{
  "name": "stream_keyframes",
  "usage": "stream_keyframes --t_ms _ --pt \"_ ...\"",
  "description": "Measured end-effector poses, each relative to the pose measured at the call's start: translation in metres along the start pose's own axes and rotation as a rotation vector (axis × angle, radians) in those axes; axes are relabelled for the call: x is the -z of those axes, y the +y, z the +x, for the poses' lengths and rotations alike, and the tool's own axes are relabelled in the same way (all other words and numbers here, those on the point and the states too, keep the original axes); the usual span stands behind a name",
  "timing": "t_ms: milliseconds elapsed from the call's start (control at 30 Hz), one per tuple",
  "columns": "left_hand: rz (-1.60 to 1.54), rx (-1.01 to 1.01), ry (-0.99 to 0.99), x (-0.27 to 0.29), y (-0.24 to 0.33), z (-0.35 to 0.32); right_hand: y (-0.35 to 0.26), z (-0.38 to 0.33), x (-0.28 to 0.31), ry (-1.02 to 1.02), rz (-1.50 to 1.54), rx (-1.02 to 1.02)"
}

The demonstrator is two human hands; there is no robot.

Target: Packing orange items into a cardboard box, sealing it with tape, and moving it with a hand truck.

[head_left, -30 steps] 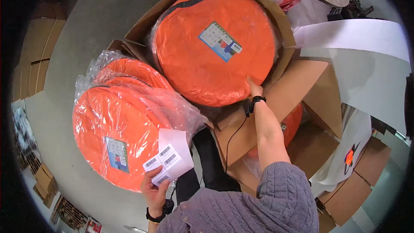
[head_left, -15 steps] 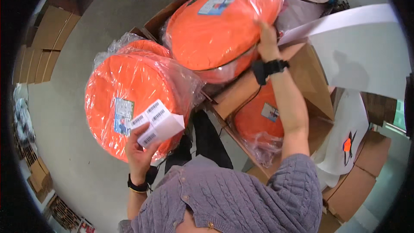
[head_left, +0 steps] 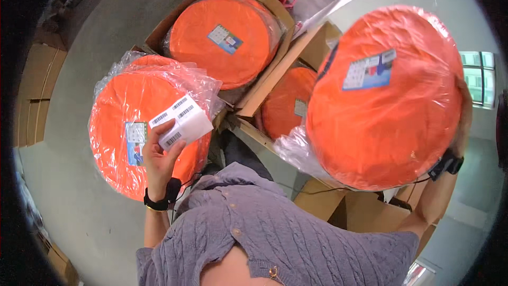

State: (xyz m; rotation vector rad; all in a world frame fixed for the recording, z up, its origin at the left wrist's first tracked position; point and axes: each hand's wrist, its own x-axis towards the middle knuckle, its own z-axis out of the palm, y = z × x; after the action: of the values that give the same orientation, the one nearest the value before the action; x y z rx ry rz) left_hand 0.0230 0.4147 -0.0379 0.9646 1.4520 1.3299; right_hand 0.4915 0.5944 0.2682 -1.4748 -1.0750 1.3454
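Note:
My left hand pinches a folded white sheet of barcode labels between thumb and fingers. Below and behind it, a stack of round, flat orange packages in clear plastic stands close to my legs. On the other side, my right hand grips the far right rim of another round orange package, raised and tilted. Its fingers are mostly hidden behind that rim. A blue and white printed label shows on the raised package's face.
An open cardboard box at the back holds a round orange package. Right of it, a second open box contains another orange package, partly covered by the raised one. Flattened cardboard leans at the left.
My right hand has carried the orange package from above the back box over to the right, uncovering the package in that box. My left hand still holds the label sheet.

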Motion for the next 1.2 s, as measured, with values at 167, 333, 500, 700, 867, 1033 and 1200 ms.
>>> stream_keyframes --t_ms 167,333,500,700,867,1033,1200 --pt "0.013 -0.006 -0.129 -0.028 0.017 0.012 0.113 0.031 0.05 0.162 -0.459 0.418" --pt "0.085 -0.049 -0.257 -0.051 0.015 0.029 0.21 0.055 0.059 0.285 -0.232 0.059" --pt "0.127 -0.07 -0.304 -0.066 0.02 0.041 0.321 0.066 0.191 0.188 -0.038 -0.238" --pt "-0.012 0.022 -0.303 -0.09 0.023 0.049 0.325 0.09 0.059 0.043 -0.607 0.138" --pt "0.014 0.011 -0.263 -0.099 0.018 0.057 0.244 0.048 -0.171 -0.42 -0.687 0.833" --pt "0.063 0.046 -0.259 -0.097 0.019 0.068 0.259 0.069 -0.236 -0.587 -0.656 1.107" --pt "-0.126 0.19 -0.145 -0.09 0.011 0.076 0.268 0.089 -0.262 -0.577 -0.596 1.308"
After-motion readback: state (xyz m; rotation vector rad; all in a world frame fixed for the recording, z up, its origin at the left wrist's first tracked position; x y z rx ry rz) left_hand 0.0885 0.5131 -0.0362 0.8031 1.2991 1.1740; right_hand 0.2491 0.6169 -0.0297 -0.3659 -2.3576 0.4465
